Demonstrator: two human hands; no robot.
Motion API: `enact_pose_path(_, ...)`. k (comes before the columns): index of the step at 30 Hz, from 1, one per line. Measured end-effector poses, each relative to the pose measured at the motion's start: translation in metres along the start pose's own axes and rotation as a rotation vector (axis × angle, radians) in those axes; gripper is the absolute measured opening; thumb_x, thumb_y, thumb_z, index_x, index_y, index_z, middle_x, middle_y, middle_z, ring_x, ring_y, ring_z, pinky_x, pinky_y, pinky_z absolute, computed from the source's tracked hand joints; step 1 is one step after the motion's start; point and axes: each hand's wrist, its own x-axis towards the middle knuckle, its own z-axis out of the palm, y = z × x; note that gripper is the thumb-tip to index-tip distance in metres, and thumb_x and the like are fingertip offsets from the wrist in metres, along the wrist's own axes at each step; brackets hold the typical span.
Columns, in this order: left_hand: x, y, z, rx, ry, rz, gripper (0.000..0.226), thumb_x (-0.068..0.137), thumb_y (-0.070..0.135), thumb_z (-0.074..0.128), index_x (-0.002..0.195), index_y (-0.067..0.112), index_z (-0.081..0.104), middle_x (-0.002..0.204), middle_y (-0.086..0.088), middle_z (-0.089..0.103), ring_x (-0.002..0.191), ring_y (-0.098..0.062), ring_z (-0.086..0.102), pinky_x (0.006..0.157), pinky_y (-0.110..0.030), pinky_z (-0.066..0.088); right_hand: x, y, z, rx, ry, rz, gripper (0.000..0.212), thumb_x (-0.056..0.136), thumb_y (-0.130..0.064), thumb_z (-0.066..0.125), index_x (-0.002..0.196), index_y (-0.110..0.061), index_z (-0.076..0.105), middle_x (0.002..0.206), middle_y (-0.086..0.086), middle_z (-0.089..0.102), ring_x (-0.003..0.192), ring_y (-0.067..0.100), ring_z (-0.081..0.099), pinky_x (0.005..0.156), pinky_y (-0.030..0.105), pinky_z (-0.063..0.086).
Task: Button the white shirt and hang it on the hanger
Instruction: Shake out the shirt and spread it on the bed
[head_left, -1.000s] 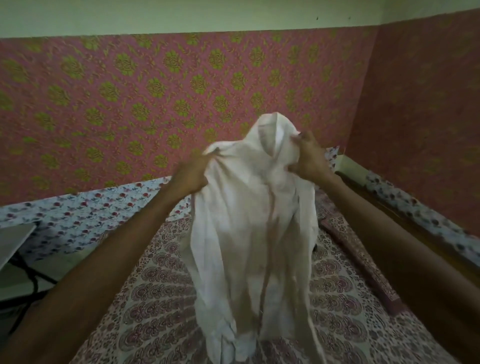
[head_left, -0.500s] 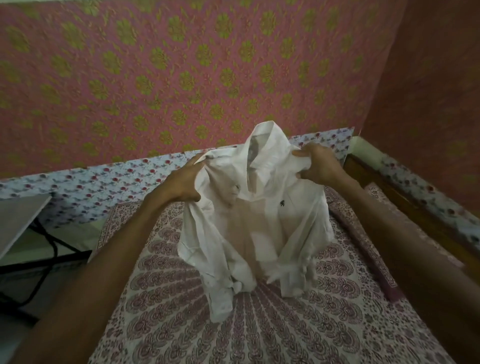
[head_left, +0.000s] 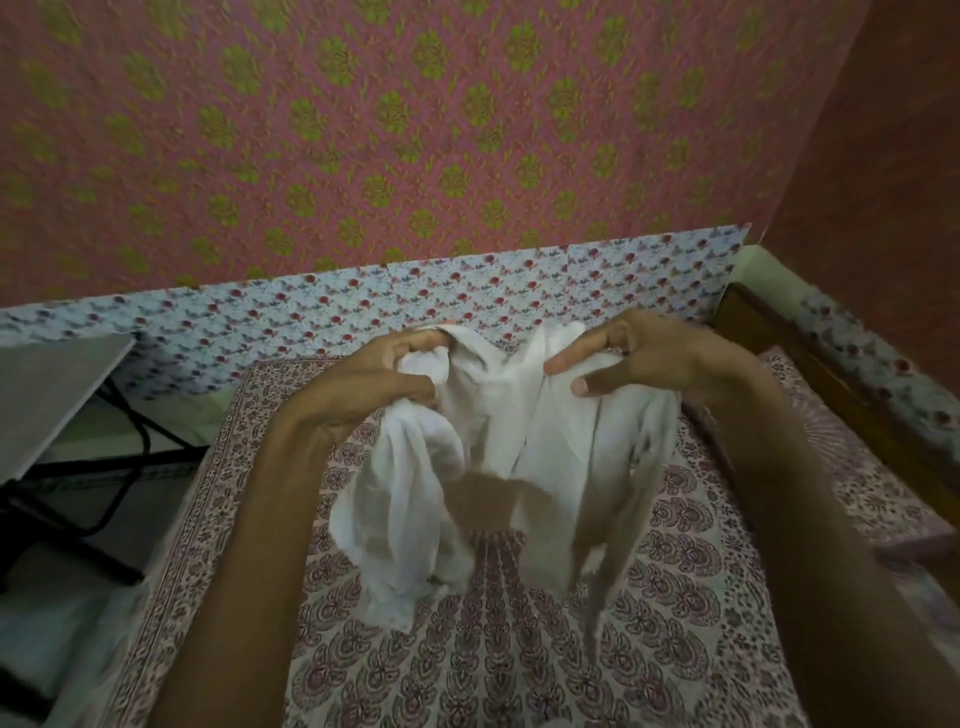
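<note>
The white shirt (head_left: 498, 467) hangs crumpled between my two hands above the patterned bedspread (head_left: 519, 649). Its lower part droops down and touches the bed. My left hand (head_left: 384, 374) is closed on a bunch of cloth at the shirt's upper left. My right hand (head_left: 639, 358) pinches the upper right edge between thumb and fingers. The collar is hidden in the folds between the hands. No hanger is in view.
The bed runs up to a pink wall with green motifs (head_left: 415, 130) and a floral border strip (head_left: 363, 296). A wooden bed frame (head_left: 831, 384) lies along the right. A grey tabletop on black legs (head_left: 47, 395) stands to the left.
Both hands have lowered the shirt from held up in front of the wall down toward the bed. The shirt has bunched up, and my view has tipped downward.
</note>
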Motion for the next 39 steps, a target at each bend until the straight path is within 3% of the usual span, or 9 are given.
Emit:
enact_pose_path(6, -0.001, 0.007, 0.003, -0.130, -0.042, -0.137, 0.028, 0.089, -0.004, 0.057, 0.109, 0.013, 0.069, 0.108, -0.003, 0.074, 0.094, -0.021, 0.071, 0.085, -0.037, 0.055, -0.004, -0.003, -0.008, -0.029, -0.187, -0.053, 0.021, 0.085, -0.013, 0.072, 0.106, -0.013, 0.077, 0.109, -0.007, 0.074, 0.112, 0.004, 0.064, 0.096, 0.022, 0.049)
enact_pose_path(11, 0.061, -0.029, -0.004, 0.041, 0.207, -0.196, 0.035, 0.085, -0.001, 0.063, 0.117, 0.013, 0.066, 0.106, -0.005, 0.071, 0.095, -0.023, 0.069, 0.090, -0.042, 0.054, 0.058, 0.032, -0.007, -0.101, 0.216, -0.030, 0.026, 0.086, -0.006, 0.071, 0.103, -0.024, 0.077, 0.120, -0.007, 0.069, 0.108, 0.007, 0.064, 0.094, 0.027, 0.051)
enact_pose_path(14, 0.111, -0.081, -0.003, 0.160, 0.291, -0.203, 0.053, 0.082, -0.003, 0.062, 0.133, 0.010, 0.056, 0.117, -0.007, 0.064, 0.086, -0.014, 0.064, 0.076, -0.031, 0.054, 0.110, 0.077, 0.011, -0.283, 0.302, 0.012, 0.042, 0.085, -0.002, 0.066, 0.119, -0.026, 0.070, 0.126, -0.007, 0.061, 0.098, 0.016, 0.063, 0.076, 0.021, 0.052)
enact_pose_path(16, 0.144, -0.123, -0.001, 0.266, 0.252, -0.223, 0.062, 0.079, -0.001, 0.064, 0.138, 0.011, 0.050, 0.135, -0.008, 0.053, 0.100, -0.017, 0.060, 0.076, -0.029, 0.050, 0.147, 0.116, 0.027, -0.354, 0.291, 0.078, 0.051, 0.081, -0.003, 0.063, 0.126, -0.026, 0.065, 0.134, -0.001, 0.060, 0.098, 0.020, 0.063, 0.073, 0.025, 0.051)
enact_pose_path(20, 0.191, -0.206, 0.001, 0.524, 0.159, -0.193, 0.071, 0.077, -0.001, 0.065, 0.143, 0.015, 0.043, 0.152, -0.005, 0.037, 0.135, -0.023, 0.040, 0.096, -0.026, 0.039, 0.200, 0.189, 0.061, -0.420, 0.276, 0.183, 0.053, 0.078, -0.002, 0.060, 0.125, -0.026, 0.065, 0.137, 0.000, 0.058, 0.121, 0.021, 0.057, 0.095, 0.032, 0.049)
enact_pose_path(26, 0.268, -0.330, -0.017, 0.728, -0.060, -0.223, 0.077, 0.074, -0.005, 0.058, 0.145, 0.020, 0.041, 0.157, 0.000, 0.030, 0.134, -0.027, 0.044, 0.095, -0.038, 0.048, 0.289, 0.289, 0.103, -0.466, 0.099, 0.324, 0.058, 0.078, -0.004, 0.058, 0.131, -0.028, 0.060, 0.139, 0.003, 0.055, 0.126, 0.025, 0.052, 0.100, 0.033, 0.045)
enact_pose_path(30, 0.318, -0.392, -0.025, 0.580, 0.100, -0.254, 0.077, 0.070, -0.007, 0.057, 0.142, 0.018, 0.045, 0.153, 0.002, 0.036, 0.131, -0.024, 0.047, 0.098, -0.039, 0.047, 0.346, 0.335, 0.125, -0.426, 0.166, 0.292, 0.066, 0.075, -0.001, 0.058, 0.135, -0.027, 0.055, 0.142, 0.001, 0.052, 0.129, 0.025, 0.049, 0.101, 0.032, 0.042)
enact_pose_path(35, 0.400, -0.460, -0.042, 0.538, 0.250, -0.264, 0.073, 0.073, -0.007, 0.057, 0.141, 0.014, 0.046, 0.151, 0.001, 0.038, 0.130, -0.024, 0.047, 0.099, -0.036, 0.046, 0.439, 0.380, 0.126, -0.502, 0.268, 0.290, 0.061, 0.074, 0.005, 0.059, 0.125, -0.028, 0.065, 0.129, 0.000, 0.063, 0.116, 0.027, 0.058, 0.091, 0.036, 0.053)
enact_pose_path(39, 0.456, -0.509, -0.048, 0.421, 0.412, -0.115, 0.081, 0.070, -0.009, 0.062, 0.143, 0.015, 0.037, 0.152, 0.002, 0.030, 0.115, -0.024, 0.055, 0.081, -0.034, 0.052, 0.511, 0.417, 0.121, -0.523, 0.499, 0.266, 0.058, 0.074, 0.008, 0.060, 0.117, -0.029, 0.069, 0.119, 0.002, 0.067, 0.103, 0.027, 0.063, 0.083, 0.038, 0.056)
